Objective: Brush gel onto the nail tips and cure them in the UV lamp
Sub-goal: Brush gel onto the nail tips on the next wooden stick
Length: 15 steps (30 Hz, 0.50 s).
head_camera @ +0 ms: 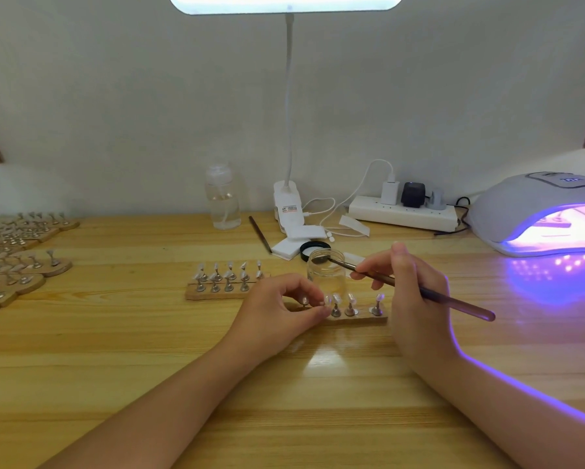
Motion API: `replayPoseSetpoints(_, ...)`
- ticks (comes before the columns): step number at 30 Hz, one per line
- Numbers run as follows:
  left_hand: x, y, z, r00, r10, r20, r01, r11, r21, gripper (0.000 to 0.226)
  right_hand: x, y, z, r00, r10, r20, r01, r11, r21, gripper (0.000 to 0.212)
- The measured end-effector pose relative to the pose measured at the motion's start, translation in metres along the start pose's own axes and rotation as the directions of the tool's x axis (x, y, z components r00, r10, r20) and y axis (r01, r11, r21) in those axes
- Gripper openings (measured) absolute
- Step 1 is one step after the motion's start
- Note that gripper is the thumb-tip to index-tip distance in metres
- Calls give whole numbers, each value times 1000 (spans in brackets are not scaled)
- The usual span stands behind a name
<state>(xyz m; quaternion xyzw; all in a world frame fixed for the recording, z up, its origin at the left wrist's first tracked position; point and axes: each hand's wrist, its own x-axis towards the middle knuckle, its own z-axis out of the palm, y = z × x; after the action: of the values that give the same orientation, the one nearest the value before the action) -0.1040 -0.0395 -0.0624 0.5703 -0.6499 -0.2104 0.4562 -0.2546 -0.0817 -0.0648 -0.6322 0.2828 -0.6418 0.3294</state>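
Right hand [409, 292] pinches the brush [416, 289] between thumb and fingers, pen-style, partway along the handle. The brush's long axis runs on a diagonal: bristle end points up and to the left, dipped over the rim into the open glass jar [326, 270], while the rounded tail end slants down to the right, past the hand. The jar stands upright on the wooden table [149, 350], just behind the near strip.

Left hand [284, 308] has its fingers curled, thumb and fingertips pinching one stand on the left part of the near wooden strip [355, 320]; a clear nail tip [328, 300] shows right at its fingertips. Three more tipped stands stick up from that strip to the right, between the two hands.

Behind and to the left lies a second strip [226, 282] crowded with tipped stands. Far right, the UV lamp [534, 211] glows purple, its mouth facing the front, something inside it too washed out to tell. A black lid [314, 248] lies just behind the jar, a clip lamp [287, 204] stands at the wall.
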Motion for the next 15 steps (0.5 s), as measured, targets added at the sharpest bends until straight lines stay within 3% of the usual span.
replayPoseSetpoints(15,-1,0,0,1000,4,-10,-4,1000,25,36,-1,-3,0,999,22,28,-22,1000,1,42)
